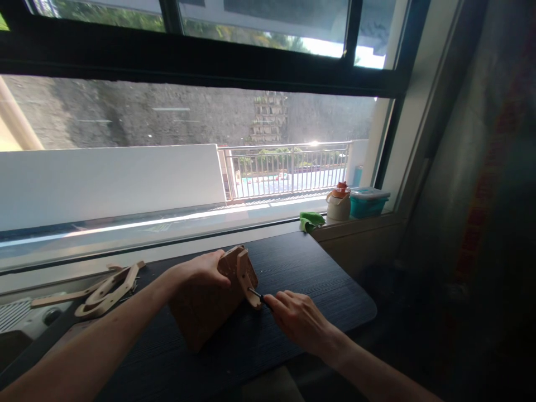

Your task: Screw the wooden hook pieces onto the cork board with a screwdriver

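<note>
A wooden model body [209,312] stands on the dark table [318,279], with a small wooden leg piece [245,279] fixed at its near end. My left hand [196,276] grips the top of the body, fingers wrapped over it. My right hand [299,321] pinches a thin black screwdriver [258,296], whose tip meets the lower end of the leg piece.
Several loose curved wooden pieces [106,290] lie at the table's left. On the window sill sit a green cloth [310,221], a small jar with an orange lid [338,204] and a teal box [368,202]. The table's rounded right edge drops to a dark floor.
</note>
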`<action>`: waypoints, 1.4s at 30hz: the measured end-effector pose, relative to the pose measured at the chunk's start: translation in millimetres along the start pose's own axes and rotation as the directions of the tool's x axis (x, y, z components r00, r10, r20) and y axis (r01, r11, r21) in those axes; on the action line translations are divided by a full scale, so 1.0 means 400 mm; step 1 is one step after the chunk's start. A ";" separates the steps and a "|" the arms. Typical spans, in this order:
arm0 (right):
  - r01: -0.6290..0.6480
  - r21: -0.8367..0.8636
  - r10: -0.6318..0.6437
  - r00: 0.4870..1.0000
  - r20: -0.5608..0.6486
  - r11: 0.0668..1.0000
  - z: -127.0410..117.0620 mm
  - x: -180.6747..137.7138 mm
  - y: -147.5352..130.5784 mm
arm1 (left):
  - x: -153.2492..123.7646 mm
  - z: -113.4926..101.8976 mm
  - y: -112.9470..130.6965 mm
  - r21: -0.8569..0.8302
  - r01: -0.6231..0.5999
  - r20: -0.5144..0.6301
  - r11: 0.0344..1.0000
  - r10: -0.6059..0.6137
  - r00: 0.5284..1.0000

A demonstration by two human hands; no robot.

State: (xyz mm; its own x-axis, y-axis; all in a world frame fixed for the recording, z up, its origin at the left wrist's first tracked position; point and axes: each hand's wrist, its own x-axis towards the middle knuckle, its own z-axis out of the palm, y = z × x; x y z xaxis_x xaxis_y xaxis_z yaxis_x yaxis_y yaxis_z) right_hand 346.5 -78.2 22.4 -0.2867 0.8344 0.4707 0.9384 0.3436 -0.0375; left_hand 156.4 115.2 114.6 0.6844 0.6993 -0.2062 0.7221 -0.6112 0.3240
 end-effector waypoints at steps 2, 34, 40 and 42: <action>0.028 -0.025 -0.028 1.000 0.004 0.999 0.006 -0.005 0.000 | 0.001 0.000 -0.002 -0.004 -0.002 0.006 1.000 0.002 1.000; 0.044 -0.065 -0.048 0.997 -0.060 0.997 0.008 0.007 0.002 | -0.014 -0.003 0.018 0.051 -0.013 0.006 0.999 0.012 1.000; 0.106 -0.179 -0.105 0.994 0.017 0.978 -0.014 0.023 0.035 | -0.014 -0.003 0.022 0.063 -0.022 -0.002 0.998 0.022 1.000; 0.062 -0.123 -0.061 0.998 0.012 0.990 -0.004 0.019 0.032 | -0.016 -0.002 0.022 0.061 -0.029 -0.003 0.998 0.029 1.000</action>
State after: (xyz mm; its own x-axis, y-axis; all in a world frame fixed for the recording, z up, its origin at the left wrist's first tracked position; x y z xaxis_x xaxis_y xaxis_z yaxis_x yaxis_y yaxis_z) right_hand 356.7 -68.0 27.0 -0.3461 0.8168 0.4616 0.9352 0.3395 0.1005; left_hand 158.2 105.6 119.3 0.7048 0.6823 -0.1940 0.7069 -0.6528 0.2724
